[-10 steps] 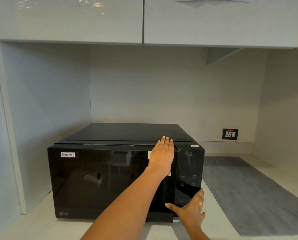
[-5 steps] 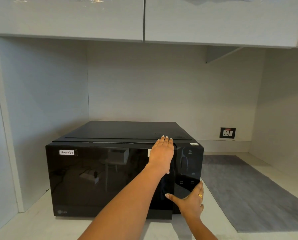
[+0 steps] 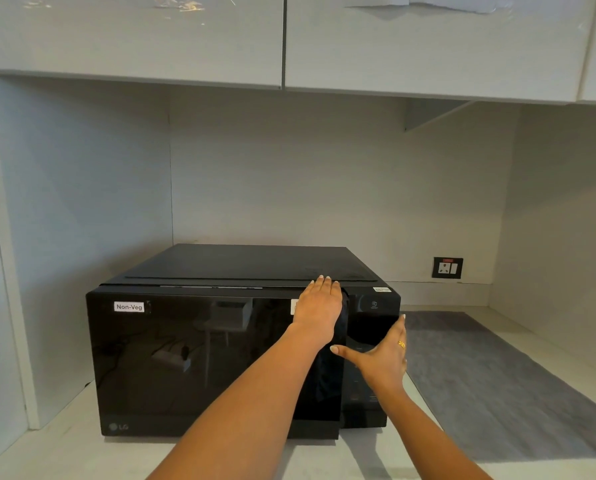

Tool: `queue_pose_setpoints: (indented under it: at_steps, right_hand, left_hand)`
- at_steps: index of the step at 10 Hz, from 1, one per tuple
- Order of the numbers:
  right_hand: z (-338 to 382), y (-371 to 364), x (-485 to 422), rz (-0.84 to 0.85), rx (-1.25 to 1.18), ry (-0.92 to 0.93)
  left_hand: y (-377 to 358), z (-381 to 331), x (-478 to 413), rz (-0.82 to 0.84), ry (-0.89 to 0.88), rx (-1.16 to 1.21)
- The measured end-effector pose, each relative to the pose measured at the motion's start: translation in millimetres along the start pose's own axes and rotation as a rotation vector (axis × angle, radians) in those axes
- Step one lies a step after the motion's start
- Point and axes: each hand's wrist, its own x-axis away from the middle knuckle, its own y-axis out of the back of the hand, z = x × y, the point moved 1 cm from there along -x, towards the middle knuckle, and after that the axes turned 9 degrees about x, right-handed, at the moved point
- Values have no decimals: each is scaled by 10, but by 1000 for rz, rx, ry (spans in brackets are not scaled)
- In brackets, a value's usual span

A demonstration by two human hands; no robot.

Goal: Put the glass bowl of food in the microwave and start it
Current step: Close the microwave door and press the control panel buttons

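Observation:
A black microwave with a "Non-Veg" label stands on the pale counter. Its dark door shows only reflections, and no glass bowl is visible. My left hand lies flat on the door's upper right corner, fingertips over the top edge. My right hand is spread against the control panel, its thumb pointing left onto the door's right edge. The door's right edge looks slightly proud of the panel. Neither hand holds anything.
A grey mat lies on the counter right of the microwave. A black wall socket sits behind it. Wall cupboards hang overhead, and a side panel closes the niche on the left.
My right hand has slid upward along the control panel. My left hand has stayed on the door's top right corner.

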Motion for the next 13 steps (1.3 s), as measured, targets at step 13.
queue_pose_setpoints:
  at_steps: [13]
  right_hand:
    - [-90, -94, -34, -209, -19, 63]
  left_hand:
    - [-93, 74, -135, -32, 1, -37]
